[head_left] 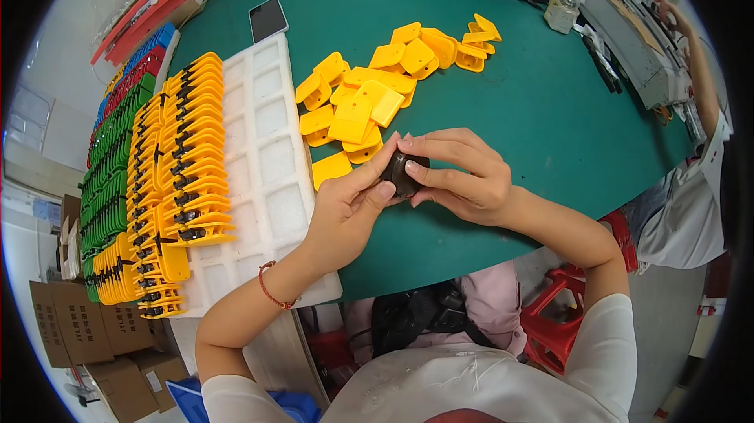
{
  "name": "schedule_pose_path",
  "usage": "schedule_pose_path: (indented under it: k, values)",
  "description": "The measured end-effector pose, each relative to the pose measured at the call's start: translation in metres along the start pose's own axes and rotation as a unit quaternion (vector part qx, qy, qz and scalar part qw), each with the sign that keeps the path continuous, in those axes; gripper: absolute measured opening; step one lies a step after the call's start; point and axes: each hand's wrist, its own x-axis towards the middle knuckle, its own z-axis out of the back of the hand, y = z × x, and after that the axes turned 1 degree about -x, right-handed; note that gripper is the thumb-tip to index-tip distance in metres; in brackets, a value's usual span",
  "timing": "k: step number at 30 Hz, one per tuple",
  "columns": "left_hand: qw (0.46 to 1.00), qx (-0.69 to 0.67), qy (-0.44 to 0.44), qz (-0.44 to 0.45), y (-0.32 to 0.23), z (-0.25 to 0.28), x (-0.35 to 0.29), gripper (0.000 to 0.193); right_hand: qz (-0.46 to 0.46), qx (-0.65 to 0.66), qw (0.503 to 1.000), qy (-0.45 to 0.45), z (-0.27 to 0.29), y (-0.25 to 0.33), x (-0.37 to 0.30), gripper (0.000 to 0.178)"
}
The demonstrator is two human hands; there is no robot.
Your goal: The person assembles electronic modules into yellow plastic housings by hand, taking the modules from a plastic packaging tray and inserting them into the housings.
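Over the near part of the green table, my left hand (349,207) and my right hand (467,175) meet around a small dark, rounded piece (403,175). Fingertips of both hands press on it from either side, and its exact kind is hard to make out. Just beyond my hands lies a loose heap of yellow plastic pieces (353,115), flat plates with rounded corners and small holes. To the left of my left hand stands a white foam tray (284,148) with square hollows. Rows of yellow pieces with black parts (192,148) stand upright on its left side.
Green pieces (110,195) stand in rows farther left, with red and blue ones behind. A phone (268,20) lies beyond the tray. At the far right are a small glass bottle (561,12) and a grey machine (628,38). Another person's arm (701,81) shows at the right edge.
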Motion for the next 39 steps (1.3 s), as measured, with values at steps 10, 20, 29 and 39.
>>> schedule_pose_path:
  k: [10,20,29,39]
  values:
    - [1.0,-0.017,0.001,-0.013,-0.001,-0.002,0.0,0.046,0.009,-0.003,1.0,-0.01,-0.001,0.0,-0.001,0.041]
    - [0.997,-0.036,-0.06,0.016,0.002,-0.005,0.0,0.022,-0.086,0.089,0.992,-0.014,0.0,0.006,0.003,0.039]
    - [0.937,0.286,-0.047,-0.195,0.008,-0.004,0.0,0.024,-0.06,0.065,0.996,-0.004,0.001,0.006,0.0,0.028]
    - [0.877,0.364,-0.054,-0.308,0.005,-0.009,0.0,0.028,0.001,0.088,0.995,-0.04,-0.007,0.013,-0.005,0.023]
